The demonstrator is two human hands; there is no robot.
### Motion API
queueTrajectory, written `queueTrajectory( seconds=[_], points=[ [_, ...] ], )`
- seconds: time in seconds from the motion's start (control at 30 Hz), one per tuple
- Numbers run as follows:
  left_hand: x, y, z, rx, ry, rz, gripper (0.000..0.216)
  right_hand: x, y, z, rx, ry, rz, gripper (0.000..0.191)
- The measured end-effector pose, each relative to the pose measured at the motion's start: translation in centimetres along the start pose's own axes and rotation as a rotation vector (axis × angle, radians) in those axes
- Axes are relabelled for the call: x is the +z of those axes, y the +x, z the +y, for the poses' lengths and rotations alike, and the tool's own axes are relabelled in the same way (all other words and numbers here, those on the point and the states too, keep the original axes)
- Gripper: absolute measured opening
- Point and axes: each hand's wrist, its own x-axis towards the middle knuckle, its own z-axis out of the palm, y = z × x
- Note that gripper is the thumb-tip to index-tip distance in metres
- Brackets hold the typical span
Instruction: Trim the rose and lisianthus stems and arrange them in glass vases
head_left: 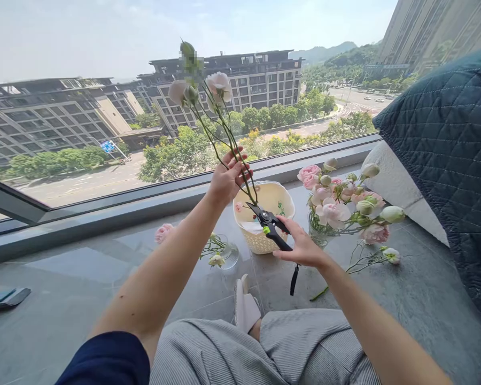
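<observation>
Left hand (228, 179) closed around three lisianthus stems (231, 139) — right hand (300, 247) gripping one pair of pruning shears (266, 216)

Quilted navy cushion (444, 160) by the window (312, 149) (apartment blocks (260, 80) outside).

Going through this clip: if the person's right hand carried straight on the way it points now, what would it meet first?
The right hand holds black pruning shears, so their blades would probably meet the green flower stems first. Depth is hard to judge, but the woven basket appears to lie beyond them.
</observation>
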Motion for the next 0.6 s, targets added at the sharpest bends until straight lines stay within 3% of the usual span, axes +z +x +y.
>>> queueTrajectory(
  seconds=[0.3, 0.6],
  points=[
    [-0.3, 1.0, -1.6, -0.035, -0.020, 0.046, 0.030, -0.2, 0.4, 0.7, 0.014, -0.038, 0.010, 0.082],
    [-0.6, 2.7, -4.4, -0.165, -0.078, 0.093, 0.029, -0.6, 0.5, 0.8, 0.102, -0.175, 0.021, 0.080]
  ],
)
